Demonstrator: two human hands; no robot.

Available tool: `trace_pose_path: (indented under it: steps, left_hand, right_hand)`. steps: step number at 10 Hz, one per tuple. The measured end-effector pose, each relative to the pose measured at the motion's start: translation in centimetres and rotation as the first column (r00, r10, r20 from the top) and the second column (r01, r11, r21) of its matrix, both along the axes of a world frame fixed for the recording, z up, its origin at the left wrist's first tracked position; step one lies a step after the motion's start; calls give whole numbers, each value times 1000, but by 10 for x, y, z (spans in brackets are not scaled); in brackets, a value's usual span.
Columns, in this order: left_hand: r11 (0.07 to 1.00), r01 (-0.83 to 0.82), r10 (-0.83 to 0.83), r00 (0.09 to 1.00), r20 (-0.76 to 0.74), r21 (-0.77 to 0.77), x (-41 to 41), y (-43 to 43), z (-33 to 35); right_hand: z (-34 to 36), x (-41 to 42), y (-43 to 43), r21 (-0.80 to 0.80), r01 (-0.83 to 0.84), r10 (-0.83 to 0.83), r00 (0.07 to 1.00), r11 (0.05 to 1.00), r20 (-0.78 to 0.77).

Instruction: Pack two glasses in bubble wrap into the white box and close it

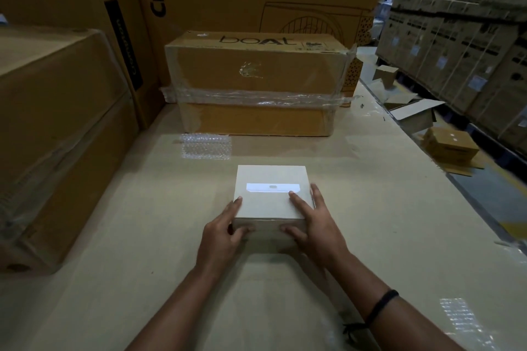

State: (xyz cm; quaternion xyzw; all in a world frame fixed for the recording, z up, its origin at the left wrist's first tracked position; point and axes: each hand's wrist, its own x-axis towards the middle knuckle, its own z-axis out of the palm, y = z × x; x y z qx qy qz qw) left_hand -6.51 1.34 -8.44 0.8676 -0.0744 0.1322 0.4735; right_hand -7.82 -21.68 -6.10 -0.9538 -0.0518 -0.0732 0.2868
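A warehouse with stacked brown cartons surrounds a cardboard-covered bench. The small white cardboard box sits near the centre with its lid already down. The left hand grips its near left corner, and the right hand presses flat, straight fingers on the lid. A sheet of clear bubble wrap lies far left of it. The closing step seems almost finished; next, probably, the flap must be pressed firmly.
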Motion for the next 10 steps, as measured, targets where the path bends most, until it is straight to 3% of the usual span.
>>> trace_pose_path:
  steps: [2, 5, 8, 10]
  left_hand:
    - [1000, -26, 27, 999, 43, -10, 23, -4, 5]
    - [996, -67, 70, 996, -55, 62, 95, -9, 11]
    - [987, -67, 79, 993, -83, 144, 110, -7, 1]
    - [940, -99, 135, 987, -90, 325, 97, -5, 34]
  right_hand:
    - [1, 30, 4, -4, -23, 23, 1000, 1000, -1]
    - [3, 103, 8, -97, -29, 26, 999, 995, -29]
    - [-6, 112, 8, -116, -36, 38, 999, 993, 15]
    - [9, 102, 4, -237, -34, 27, 999, 971, -31]
